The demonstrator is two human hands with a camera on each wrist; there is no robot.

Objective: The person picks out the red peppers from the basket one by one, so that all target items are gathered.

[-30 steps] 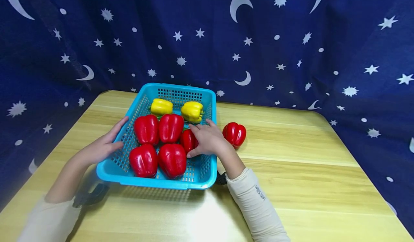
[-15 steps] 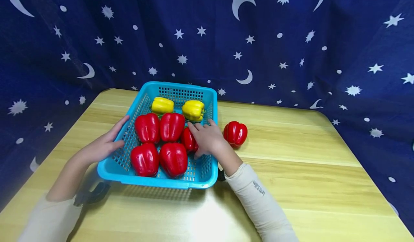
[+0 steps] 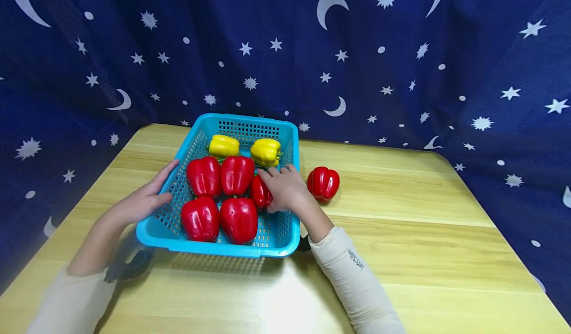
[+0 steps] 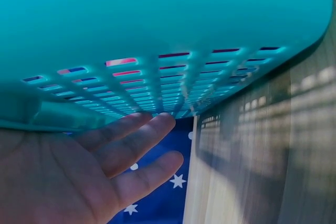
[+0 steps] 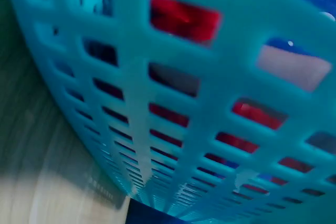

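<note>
All three views shared one blue perforated plastic basket [image 3: 214,248].
The head view faced forward and down, basket toward eight o'clock; both wrist views, very close, looked along its slotted sides [image 5: 135,87].

A pale wood-grain table [image 3: 424,240] with rounded far corners carries a blue perforated basket [image 3: 223,249], set toward its left side. A single glossy red bell pepper [image 3: 323,184] lies directly on the tabletop, just beside the basket's right wall.
</note>
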